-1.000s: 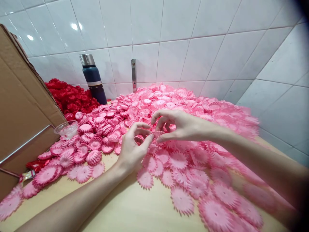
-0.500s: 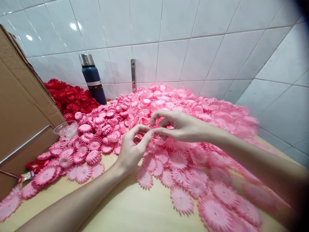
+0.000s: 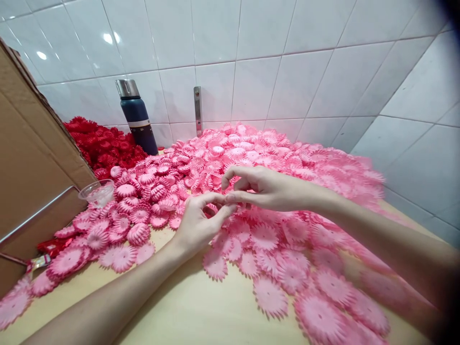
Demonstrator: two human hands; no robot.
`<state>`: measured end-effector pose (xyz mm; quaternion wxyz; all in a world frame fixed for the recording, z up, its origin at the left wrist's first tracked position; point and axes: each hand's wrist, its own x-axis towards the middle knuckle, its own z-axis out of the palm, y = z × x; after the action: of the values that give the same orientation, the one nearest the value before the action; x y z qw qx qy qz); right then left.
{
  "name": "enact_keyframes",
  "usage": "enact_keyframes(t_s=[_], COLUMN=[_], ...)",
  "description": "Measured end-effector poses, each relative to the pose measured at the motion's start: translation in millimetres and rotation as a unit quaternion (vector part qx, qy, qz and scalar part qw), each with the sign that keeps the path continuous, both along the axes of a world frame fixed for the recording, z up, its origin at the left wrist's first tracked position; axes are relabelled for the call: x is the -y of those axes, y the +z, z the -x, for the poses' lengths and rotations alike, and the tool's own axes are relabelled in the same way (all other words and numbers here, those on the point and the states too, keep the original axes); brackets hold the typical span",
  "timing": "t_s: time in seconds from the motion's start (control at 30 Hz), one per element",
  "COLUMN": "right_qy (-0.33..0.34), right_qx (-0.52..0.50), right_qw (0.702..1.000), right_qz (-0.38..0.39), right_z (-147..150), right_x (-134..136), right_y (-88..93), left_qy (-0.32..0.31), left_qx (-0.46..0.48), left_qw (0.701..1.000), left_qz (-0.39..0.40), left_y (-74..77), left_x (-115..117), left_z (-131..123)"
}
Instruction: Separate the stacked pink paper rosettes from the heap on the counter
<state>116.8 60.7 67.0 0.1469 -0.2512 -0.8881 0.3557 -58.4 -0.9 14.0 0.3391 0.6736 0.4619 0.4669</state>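
A wide heap of pink scalloped discs (image 3: 266, 237) covers much of the pale tabletop (image 3: 179, 302). Over the middle of the heap, my left hand (image 3: 201, 220) has its thumb and index finger pinched together, pointing right. My right hand (image 3: 251, 187) meets it from the right, thumb against the left fingertips and index finger curled above. Whatever lies between the fingertips is too small or hidden to make out. Both hands are raised slightly over the discs.
A dark blue bottle (image 3: 138, 117) stands by the tiled wall (image 3: 215, 38), beside a red disc pile (image 3: 102, 146). On the left are a cardboard box (image 3: 39, 158), a clear plastic cup (image 3: 97, 193) and a red wrapper (image 3: 55, 246). A metal bracket (image 3: 198, 111) is on the wall.
My left hand has shifted slightly right and down, its thumb now below the right fingertips. My right hand has moved only slightly left.
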Motion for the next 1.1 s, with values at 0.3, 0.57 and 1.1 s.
enact_keyframes(t_s=[0.3, 0.57, 1.1], right_qy=[-0.007, -0.017, -0.058], right_qx=[-0.020, -0.075, -0.038], right_qw=[0.998, 0.996, 0.991], right_qz=[-0.053, 0.043, -0.113], right_z=[-2, 1, 4], right_x=[2, 2, 6], right_y=[4.9, 3.3, 6.6], left_qy=[0.037, 0.130, 0.072], left_qx=[0.034, 0.021, 0.056], left_qw=[0.998, 0.984, 0.994], left_qz=[-0.021, -0.121, -0.066], left_y=[-0.2, 6.0, 4.3], left_x=[-2, 7, 0], left_z=[-1, -5, 0])
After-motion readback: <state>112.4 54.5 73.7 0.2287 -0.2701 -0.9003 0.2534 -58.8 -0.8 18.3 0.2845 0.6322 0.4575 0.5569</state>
